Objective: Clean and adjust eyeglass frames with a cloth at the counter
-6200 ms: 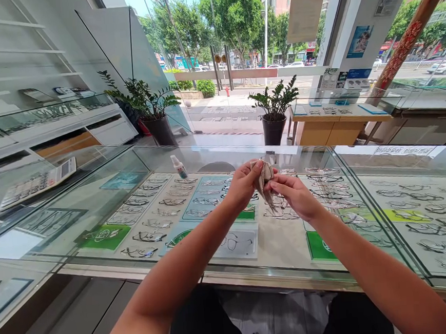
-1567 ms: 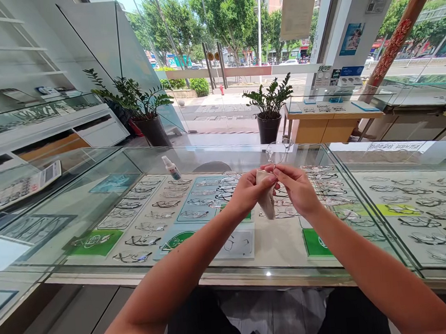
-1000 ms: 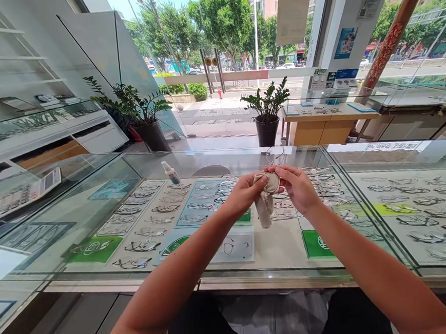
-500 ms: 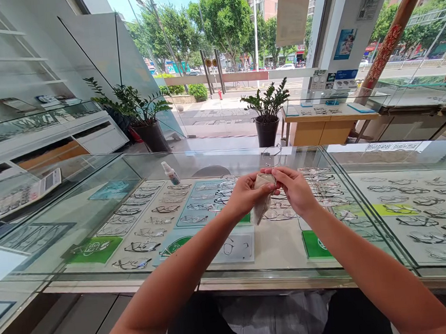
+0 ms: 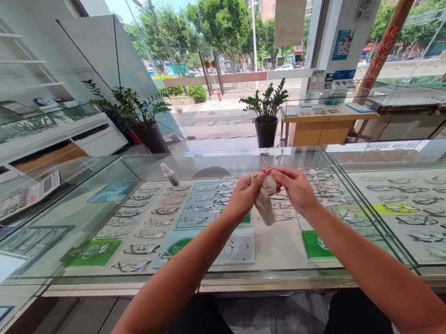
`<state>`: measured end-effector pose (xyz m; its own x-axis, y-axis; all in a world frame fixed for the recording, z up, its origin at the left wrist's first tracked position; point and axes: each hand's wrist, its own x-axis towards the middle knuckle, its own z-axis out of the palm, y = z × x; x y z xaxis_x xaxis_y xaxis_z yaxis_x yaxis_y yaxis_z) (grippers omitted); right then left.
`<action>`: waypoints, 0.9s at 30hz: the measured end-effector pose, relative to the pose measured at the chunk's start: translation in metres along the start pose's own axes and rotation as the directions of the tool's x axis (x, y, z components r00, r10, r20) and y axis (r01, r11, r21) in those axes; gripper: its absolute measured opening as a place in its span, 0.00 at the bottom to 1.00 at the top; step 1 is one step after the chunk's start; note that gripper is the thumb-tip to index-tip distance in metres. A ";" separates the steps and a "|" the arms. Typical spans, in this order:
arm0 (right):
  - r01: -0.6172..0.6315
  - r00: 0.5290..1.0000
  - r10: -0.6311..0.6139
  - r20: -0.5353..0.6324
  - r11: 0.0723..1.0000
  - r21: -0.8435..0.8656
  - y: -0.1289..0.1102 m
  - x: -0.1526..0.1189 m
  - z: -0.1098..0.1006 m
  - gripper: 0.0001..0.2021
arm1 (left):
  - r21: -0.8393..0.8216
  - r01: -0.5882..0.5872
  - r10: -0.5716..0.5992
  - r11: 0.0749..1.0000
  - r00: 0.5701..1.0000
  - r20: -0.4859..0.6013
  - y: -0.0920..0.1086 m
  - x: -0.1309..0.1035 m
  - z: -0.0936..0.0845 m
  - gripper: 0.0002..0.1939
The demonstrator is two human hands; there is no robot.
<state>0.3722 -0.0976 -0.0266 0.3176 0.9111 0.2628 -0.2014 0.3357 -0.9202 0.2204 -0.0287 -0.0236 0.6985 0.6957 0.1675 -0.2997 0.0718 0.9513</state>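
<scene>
Above the glass counter, my left hand (image 5: pixel 244 195) pinches a beige cleaning cloth (image 5: pixel 265 211), which hangs down below its fingers. My right hand (image 5: pixel 297 188) has its thumb and fingers closed on a thin-rimmed pair of glasses (image 5: pixel 271 157). One round lens sticks up beyond the fingertips; the nearer lens is against the cloth between both hands and is partly hidden. A small white spray bottle (image 5: pixel 170 175) stands on the counter to the left of my hands.
Rows of glasses frames (image 5: pixel 150 222) lie inside the glass display counter (image 5: pixel 232 280) under my forearms. A calculator (image 5: pixel 42 194) rests at the far left. Beyond the counter are two potted plants (image 5: pixel 265 113) and a wooden display table (image 5: pixel 322 125).
My left thumb and fingers have shifted left and up on the cloth, which now hangs more openly. The glasses stay in my right hand, nearly in the same spot.
</scene>
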 end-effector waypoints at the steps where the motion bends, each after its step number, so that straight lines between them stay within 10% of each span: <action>1: 0.008 1.000 -0.007 -0.021 1.000 0.005 -0.002 0.001 -0.002 0.11 | -0.020 0.020 -0.020 1.000 1.000 -0.004 0.000 0.001 -0.001 0.29; 12: 0.180 0.974 -0.199 -0.107 0.969 -0.167 -0.010 0.007 -0.014 0.08 | -0.094 -0.006 -0.021 0.996 0.961 -0.277 0.001 0.011 -0.019 0.33; 19: 0.371 0.825 -0.546 -0.145 0.717 -0.590 0.002 -0.013 0.012 0.09 | 0.341 -0.257 0.283 0.904 0.959 -0.028 -0.017 -0.015 0.019 0.33; 27: 0.402 0.756 -0.636 -0.155 0.637 -0.658 -0.009 -0.016 0.012 0.08 | 0.457 -0.290 0.266 0.841 0.957 0.118 -0.012 -0.019 0.016 0.31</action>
<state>0.3584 -0.1121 -0.0188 0.5118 0.4378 0.7392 0.6085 0.4227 -0.6716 0.2210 -0.0544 -0.0343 0.6656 0.6002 0.4435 -0.1578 -0.4676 0.8697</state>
